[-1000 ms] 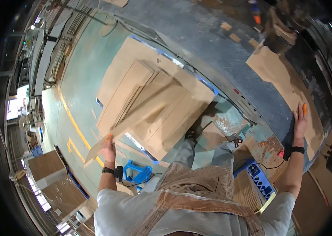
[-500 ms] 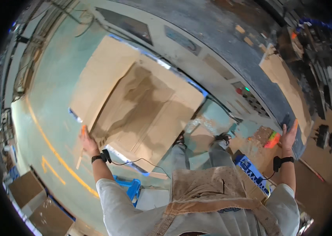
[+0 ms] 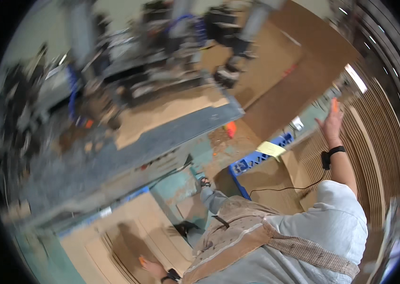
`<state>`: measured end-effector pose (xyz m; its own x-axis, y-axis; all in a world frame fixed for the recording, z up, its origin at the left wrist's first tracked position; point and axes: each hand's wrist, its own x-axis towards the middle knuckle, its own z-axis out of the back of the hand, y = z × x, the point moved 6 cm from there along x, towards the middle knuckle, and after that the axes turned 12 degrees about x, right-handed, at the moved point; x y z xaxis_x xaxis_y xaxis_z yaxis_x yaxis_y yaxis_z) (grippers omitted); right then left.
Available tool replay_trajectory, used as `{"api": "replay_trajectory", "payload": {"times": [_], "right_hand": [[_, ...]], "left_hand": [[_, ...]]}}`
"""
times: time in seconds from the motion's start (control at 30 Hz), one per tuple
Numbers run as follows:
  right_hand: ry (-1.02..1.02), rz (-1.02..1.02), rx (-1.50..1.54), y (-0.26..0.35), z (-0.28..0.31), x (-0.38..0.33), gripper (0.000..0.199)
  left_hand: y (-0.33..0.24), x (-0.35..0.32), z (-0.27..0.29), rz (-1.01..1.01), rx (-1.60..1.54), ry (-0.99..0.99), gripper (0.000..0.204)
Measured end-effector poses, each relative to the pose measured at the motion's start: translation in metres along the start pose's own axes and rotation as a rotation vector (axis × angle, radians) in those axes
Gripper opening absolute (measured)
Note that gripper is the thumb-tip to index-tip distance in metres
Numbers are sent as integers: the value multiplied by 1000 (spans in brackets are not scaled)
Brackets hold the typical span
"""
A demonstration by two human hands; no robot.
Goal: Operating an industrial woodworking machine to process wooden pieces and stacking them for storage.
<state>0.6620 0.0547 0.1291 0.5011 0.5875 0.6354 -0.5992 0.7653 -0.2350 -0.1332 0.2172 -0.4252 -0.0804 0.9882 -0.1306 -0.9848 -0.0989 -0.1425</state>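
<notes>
My left hand (image 3: 152,268) is at the bottom, over the flat cardboard pile (image 3: 84,253); its fingers are stretched out and grip nothing. Whether it touches the top sheet I cannot tell. My right hand (image 3: 332,124) reaches out to the right, thumb apart from the fingers, holding nothing. It is nearest to a large stack of cardboard sheets (image 3: 375,156) with many layered edges. Both hands show an orange fingertip covering, and black bands with small devices sit on the wrists.
A machine with a dark grey bed (image 3: 53,184) fills the upper left, a cut cardboard piece (image 3: 171,111) lying on it. By my legs is a blue pallet (image 3: 240,182) bearing cardboard and a yellow paper (image 3: 271,149). A tall brown board (image 3: 299,80) stands behind; scraps litter the floor.
My body and view have turned right, away from the cardboard pile toward the stacked sheets. My right hand has left the machine bed's edge and now reaches toward the stack.
</notes>
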Motion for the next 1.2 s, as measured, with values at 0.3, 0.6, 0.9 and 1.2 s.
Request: {"api": "replay_trajectory", "payload": {"times": [0.3, 0.6, 0.9, 1.2], "right_hand": [[303, -943, -233, -274, 160, -163, 76], [-187, -257, -240, -187, 149, -149, 21], [38, 211, 215, 20, 110, 72, 31], [359, 838, 524, 296, -117, 125, 13]], "left_hand": [[-281, 152, 88, -721, -365, -186, 53], [-593, 285, 138, -868, -41, -234, 66], [-598, 241, 125, -776, -5, -220, 100], [-528, 159, 115, -869, 106, -340, 40]]}}
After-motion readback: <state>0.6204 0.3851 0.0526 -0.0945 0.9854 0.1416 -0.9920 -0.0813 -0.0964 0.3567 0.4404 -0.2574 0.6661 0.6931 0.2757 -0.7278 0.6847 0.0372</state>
